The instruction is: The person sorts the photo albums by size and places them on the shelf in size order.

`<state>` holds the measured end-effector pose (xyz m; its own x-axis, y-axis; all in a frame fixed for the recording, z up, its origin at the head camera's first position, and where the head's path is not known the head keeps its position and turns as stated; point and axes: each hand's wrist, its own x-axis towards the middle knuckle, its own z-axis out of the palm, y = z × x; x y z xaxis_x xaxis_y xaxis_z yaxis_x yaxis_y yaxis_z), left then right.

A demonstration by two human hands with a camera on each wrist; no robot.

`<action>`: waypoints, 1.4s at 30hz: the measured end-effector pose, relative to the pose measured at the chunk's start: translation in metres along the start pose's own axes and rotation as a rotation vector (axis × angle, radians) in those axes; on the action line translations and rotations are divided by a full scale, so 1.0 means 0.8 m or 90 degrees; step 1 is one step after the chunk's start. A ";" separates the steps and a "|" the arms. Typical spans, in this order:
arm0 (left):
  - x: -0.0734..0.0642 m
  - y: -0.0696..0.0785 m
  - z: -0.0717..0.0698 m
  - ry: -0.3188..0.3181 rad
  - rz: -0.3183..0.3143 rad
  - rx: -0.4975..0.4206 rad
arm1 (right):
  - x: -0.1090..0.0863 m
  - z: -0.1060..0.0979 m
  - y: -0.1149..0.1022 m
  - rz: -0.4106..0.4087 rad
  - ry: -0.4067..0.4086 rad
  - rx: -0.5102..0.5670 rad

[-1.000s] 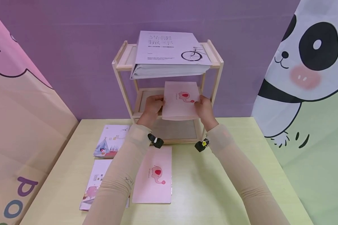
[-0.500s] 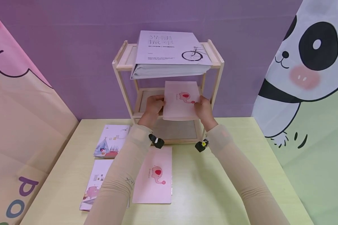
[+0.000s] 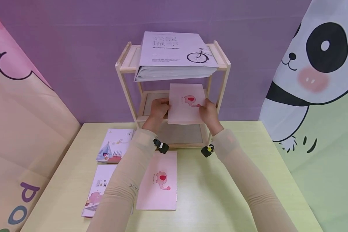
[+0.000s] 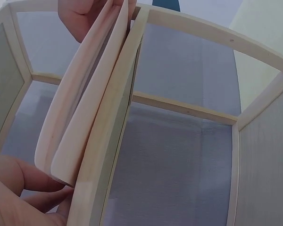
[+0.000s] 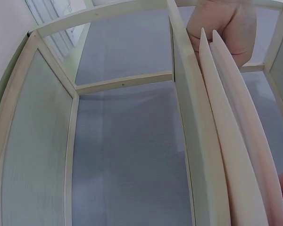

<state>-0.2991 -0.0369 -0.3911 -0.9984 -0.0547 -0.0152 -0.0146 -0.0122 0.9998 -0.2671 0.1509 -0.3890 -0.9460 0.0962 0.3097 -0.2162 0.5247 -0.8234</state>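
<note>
A pink booklet (image 3: 181,112) with a red elephant on its cover lies over the middle shelf of a small wooden rack (image 3: 224,75), its near edge at the shelf's front. My left hand (image 3: 159,109) pinches the booklet's left edge. On the opposite edge my right hand (image 3: 209,113) holds it, thumb on top. Seen edge-on in the left wrist view, the booklet (image 4: 80,94) has its covers slightly parted and lies against the shelf board (image 4: 106,122). The right wrist view shows the same gap between the covers, with my left hand (image 5: 224,28) at the far end.
A thick white book (image 3: 174,51) with a bicycle drawing lies on the rack's top, overhanging its front. On the table (image 3: 249,174), a second pink elephant booklet (image 3: 159,196) lies before the rack. Two illustrated booklets, one near the rack (image 3: 116,145) and one nearer (image 3: 97,193), lie left, partly behind my sleeve.
Both hands keep their hold on the pink booklet, which stays almost in place on the middle shelf. Only a very slight shift of the hands shows.
</note>
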 end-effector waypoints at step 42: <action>0.000 -0.003 0.004 0.011 0.026 0.121 | -0.003 -0.005 -0.005 -0.122 -0.019 -0.171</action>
<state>-0.2991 -0.0337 -0.3932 -0.9973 -0.0689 0.0270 0.0143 0.1787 0.9838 -0.2629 0.1517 -0.3846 -0.9019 -0.0479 0.4293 -0.3226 0.7357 -0.5956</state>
